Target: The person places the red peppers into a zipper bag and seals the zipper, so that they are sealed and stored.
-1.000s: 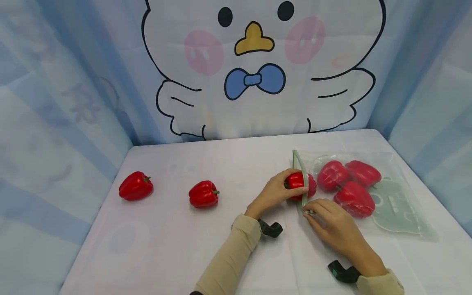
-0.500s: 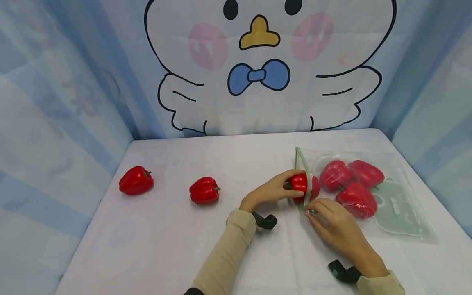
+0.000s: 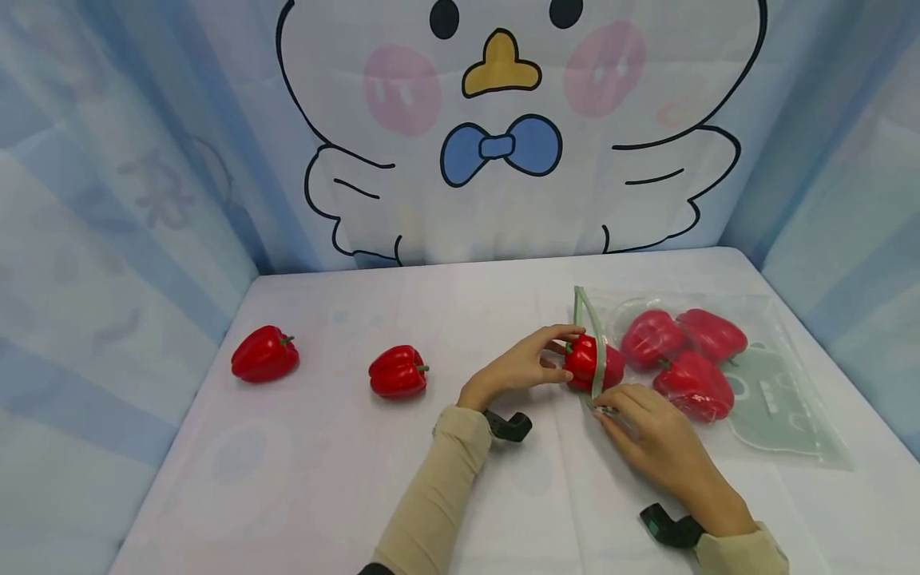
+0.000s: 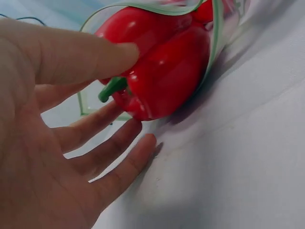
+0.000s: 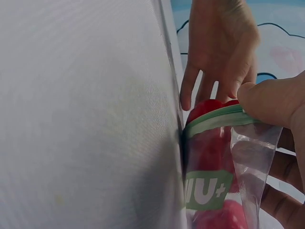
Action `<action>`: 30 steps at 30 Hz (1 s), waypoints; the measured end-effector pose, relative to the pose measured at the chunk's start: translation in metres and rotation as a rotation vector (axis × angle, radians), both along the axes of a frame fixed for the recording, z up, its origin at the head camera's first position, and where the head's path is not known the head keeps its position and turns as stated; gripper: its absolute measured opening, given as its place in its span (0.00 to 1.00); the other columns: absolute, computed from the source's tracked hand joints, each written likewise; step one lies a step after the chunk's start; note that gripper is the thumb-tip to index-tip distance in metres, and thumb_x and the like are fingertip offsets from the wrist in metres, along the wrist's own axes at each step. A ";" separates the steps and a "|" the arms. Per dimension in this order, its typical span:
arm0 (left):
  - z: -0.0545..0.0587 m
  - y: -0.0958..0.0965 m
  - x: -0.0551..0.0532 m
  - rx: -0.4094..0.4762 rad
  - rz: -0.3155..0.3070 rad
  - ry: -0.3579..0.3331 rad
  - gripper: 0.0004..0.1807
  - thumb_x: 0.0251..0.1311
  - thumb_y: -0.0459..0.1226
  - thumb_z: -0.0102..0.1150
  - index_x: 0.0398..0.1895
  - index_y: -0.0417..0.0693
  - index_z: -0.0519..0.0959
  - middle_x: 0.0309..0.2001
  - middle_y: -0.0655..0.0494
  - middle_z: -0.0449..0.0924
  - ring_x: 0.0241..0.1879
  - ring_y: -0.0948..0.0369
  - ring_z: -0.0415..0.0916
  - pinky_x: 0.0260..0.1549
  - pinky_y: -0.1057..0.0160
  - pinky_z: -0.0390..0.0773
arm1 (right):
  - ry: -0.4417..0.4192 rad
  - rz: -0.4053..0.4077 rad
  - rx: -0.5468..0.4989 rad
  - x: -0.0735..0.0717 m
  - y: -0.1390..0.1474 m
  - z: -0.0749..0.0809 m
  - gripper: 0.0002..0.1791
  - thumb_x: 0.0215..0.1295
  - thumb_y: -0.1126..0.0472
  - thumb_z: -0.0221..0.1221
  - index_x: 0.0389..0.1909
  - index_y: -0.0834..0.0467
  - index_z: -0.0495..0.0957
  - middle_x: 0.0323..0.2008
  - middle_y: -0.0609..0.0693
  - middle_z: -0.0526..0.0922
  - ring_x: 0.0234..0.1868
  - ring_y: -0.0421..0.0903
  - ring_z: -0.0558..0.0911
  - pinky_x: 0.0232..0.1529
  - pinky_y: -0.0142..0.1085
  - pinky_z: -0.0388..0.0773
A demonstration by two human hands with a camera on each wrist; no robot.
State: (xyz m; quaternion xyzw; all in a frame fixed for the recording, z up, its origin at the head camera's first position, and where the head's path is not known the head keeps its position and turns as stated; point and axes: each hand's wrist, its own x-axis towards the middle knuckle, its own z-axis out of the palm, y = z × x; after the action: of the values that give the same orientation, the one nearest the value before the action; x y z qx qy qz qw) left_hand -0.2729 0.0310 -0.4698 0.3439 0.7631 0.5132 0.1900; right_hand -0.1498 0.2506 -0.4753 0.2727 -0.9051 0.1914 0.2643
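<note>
A red bell pepper (image 3: 580, 359) lies in the mouth of a clear zip bag (image 3: 805, 383), its stem end outside the green zip strip (image 3: 579, 303) and its other end inside. My left hand (image 3: 519, 364) is at that stem end, fingers spread and relaxed, thumb overlapping the pepper's side in the left wrist view. Beside the pepper, my right hand (image 3: 650, 427) pinches the near corner of the bag's opening between thumb and fingers. Deeper in the bag lie three more red peppers (image 3: 693, 387).
Two loose red peppers lie on the white table (image 3: 302, 479): one at the far left (image 3: 264, 354), another left of centre (image 3: 398, 372). A printed curtain (image 3: 503, 216) rises behind the table, with blue curtains on both sides.
My left hand has loosened its grip on the pepper and drawn back slightly to the left, showing more of the stem. The right hand still pinches the bag's edge.
</note>
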 end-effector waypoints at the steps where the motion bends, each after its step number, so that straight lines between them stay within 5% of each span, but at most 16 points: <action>1: -0.001 0.000 0.000 0.006 0.001 0.002 0.38 0.66 0.30 0.64 0.79 0.50 0.64 0.73 0.46 0.70 0.68 0.51 0.73 0.59 0.67 0.80 | -0.002 -0.005 0.004 0.000 0.000 0.000 0.22 0.43 0.63 0.82 0.42 0.52 0.87 0.40 0.44 0.88 0.42 0.42 0.86 0.54 0.16 0.75; 10: -0.003 0.009 0.003 0.048 0.009 0.000 0.37 0.65 0.26 0.65 0.77 0.47 0.66 0.72 0.46 0.70 0.66 0.51 0.75 0.61 0.64 0.81 | -0.010 -0.040 0.055 0.002 0.000 0.002 0.23 0.43 0.59 0.83 0.43 0.52 0.87 0.41 0.44 0.89 0.44 0.43 0.87 0.51 0.24 0.82; 26: -0.013 0.027 0.009 0.130 0.048 -0.002 0.37 0.63 0.24 0.67 0.75 0.38 0.66 0.69 0.39 0.73 0.65 0.45 0.77 0.54 0.71 0.82 | 0.010 0.008 0.005 -0.001 0.000 0.001 0.24 0.41 0.64 0.82 0.43 0.53 0.87 0.42 0.44 0.88 0.44 0.43 0.86 0.59 0.16 0.73; 30: -0.015 0.031 0.010 0.138 0.052 -0.020 0.36 0.65 0.24 0.66 0.75 0.38 0.66 0.71 0.39 0.72 0.65 0.46 0.77 0.54 0.73 0.82 | 0.025 0.030 -0.005 0.000 0.001 0.001 0.13 0.59 0.54 0.76 0.43 0.53 0.87 0.42 0.44 0.88 0.43 0.43 0.86 0.56 0.20 0.77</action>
State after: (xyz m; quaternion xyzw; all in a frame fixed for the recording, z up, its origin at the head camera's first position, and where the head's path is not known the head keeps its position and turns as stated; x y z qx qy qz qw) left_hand -0.2626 0.0622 -0.4848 0.3313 0.7326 0.5728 0.1598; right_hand -0.1502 0.2516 -0.4746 0.2879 -0.8970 0.1944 0.2734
